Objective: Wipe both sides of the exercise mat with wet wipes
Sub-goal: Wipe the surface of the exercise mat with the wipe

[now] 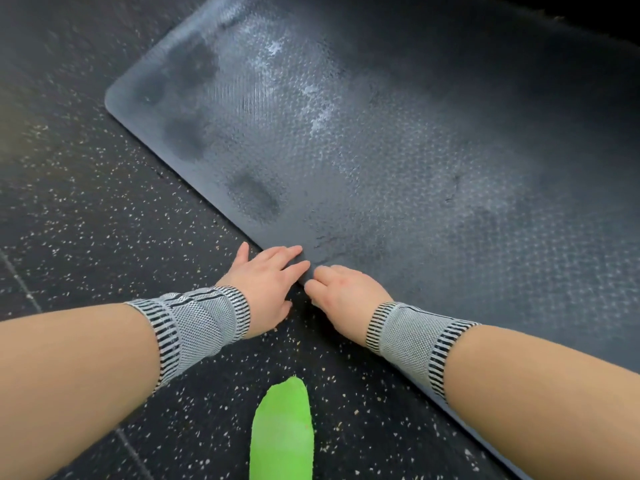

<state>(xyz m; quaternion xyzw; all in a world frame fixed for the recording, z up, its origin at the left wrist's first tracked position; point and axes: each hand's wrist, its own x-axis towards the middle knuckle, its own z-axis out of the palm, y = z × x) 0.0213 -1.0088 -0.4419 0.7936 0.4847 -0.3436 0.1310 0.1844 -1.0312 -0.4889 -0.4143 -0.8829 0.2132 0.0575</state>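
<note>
A dark grey textured exercise mat (398, 161) lies flat on the floor, running from the upper left to the lower right. It carries white smears and darker damp patches. Both hands meet at its near long edge. My left hand (268, 282) has straight fingers lying on the mat's edge, thumb out over the floor. My right hand (343, 292) has its fingers curled at the same edge, apparently tucked under it; the fingertips are hidden. No wet wipe is visible in either hand. Both wrists wear grey striped wristbands.
The floor (86, 209) is black rubber with pale speckles and faint tile seams. A bright green oblong shape (282, 431) lies on the floor at the bottom centre, between my forearms. The top right corner is dark.
</note>
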